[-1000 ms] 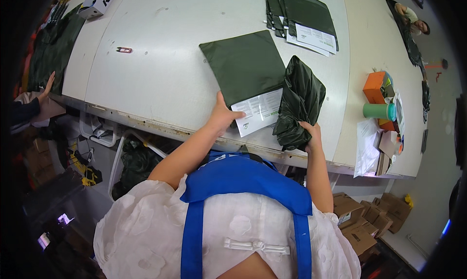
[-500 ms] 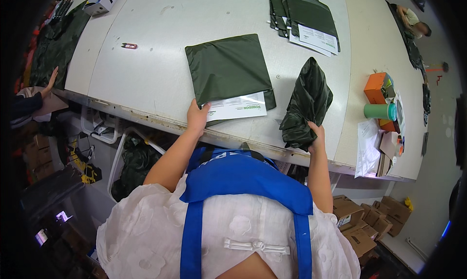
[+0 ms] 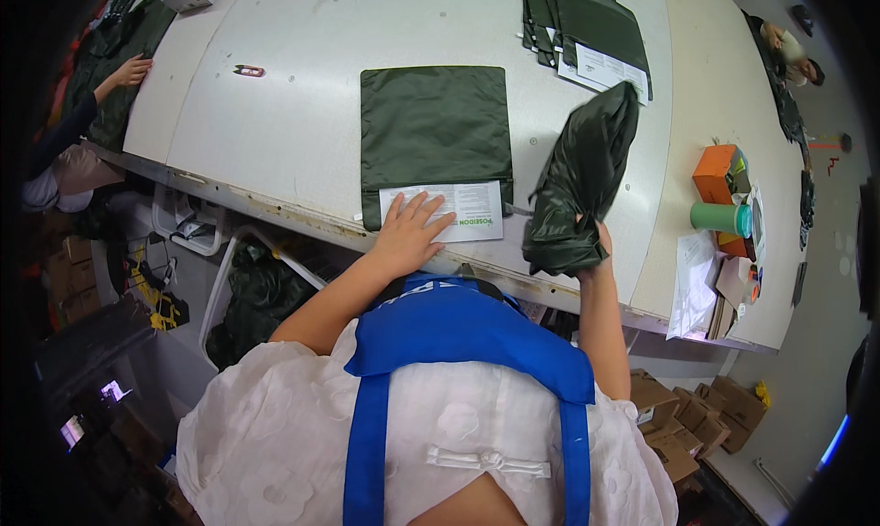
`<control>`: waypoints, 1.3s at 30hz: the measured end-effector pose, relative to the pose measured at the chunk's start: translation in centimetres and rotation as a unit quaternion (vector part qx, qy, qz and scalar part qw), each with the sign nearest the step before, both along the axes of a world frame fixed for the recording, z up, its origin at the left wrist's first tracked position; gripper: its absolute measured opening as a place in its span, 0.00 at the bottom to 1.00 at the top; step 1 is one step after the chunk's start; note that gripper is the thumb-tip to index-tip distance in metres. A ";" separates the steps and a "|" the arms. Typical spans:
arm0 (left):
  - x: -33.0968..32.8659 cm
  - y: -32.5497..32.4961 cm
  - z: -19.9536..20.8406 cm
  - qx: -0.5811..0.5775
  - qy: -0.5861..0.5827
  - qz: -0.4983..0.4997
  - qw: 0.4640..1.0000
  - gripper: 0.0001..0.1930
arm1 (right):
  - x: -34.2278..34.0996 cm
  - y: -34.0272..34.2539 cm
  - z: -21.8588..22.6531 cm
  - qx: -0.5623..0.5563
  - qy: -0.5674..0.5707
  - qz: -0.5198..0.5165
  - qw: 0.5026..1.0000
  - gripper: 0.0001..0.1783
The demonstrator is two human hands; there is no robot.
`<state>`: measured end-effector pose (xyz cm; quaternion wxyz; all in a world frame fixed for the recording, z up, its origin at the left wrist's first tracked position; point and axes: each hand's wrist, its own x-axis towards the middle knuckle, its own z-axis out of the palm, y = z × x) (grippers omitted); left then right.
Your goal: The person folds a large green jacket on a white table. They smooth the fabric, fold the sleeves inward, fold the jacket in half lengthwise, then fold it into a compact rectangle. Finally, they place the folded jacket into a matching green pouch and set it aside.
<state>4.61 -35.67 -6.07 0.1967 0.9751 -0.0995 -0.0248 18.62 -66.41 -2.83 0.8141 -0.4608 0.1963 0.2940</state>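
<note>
A flat, dark green fabric pouch (image 3: 434, 123) lies squarely on the white table in front of me. Across its near edge sits a white printed paper (image 3: 477, 216). My left hand (image 3: 412, 233) rests on that paper with its fingers spread. To the right, my right hand (image 3: 594, 247) grips a crumpled bundle of dark green shiny fabric (image 3: 587, 169) by its lower end. The bundle's far tip leans away toward a pile of similar pouches (image 3: 605, 36) with papers on them. My right fingers are partly hidden by the folds.
An orange box (image 3: 718, 172), a green cylinder (image 3: 720, 218) and white papers (image 3: 694, 279) stand at the table's right. A small red cutter (image 3: 249, 71) lies at the left. Another person's hand (image 3: 131, 71) touches dark fabric at far left. Cardboard boxes (image 3: 701, 416) sit below right.
My left hand has gone from gripping the pouch's near left corner to lying flat on the paper. The pouch now lies straighter. My right hand has lifted and tilted the bundle a little away.
</note>
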 end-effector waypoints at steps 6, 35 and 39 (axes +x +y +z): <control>0.2 0.8 -0.8 0.039 -0.010 0.024 0.999 0.31 | 1.1 6.4 -3.6 0.061 0.032 0.030 0.997 0.18; 9.0 7.0 5.1 -0.057 -0.064 -0.030 0.996 0.26 | 0.8 6.0 6.4 -0.509 -0.236 0.417 0.715 0.28; 8.2 3.6 5.9 -0.085 -0.117 0.011 0.989 0.21 | -1.1 3.8 4.5 -0.513 -0.197 0.312 0.775 0.28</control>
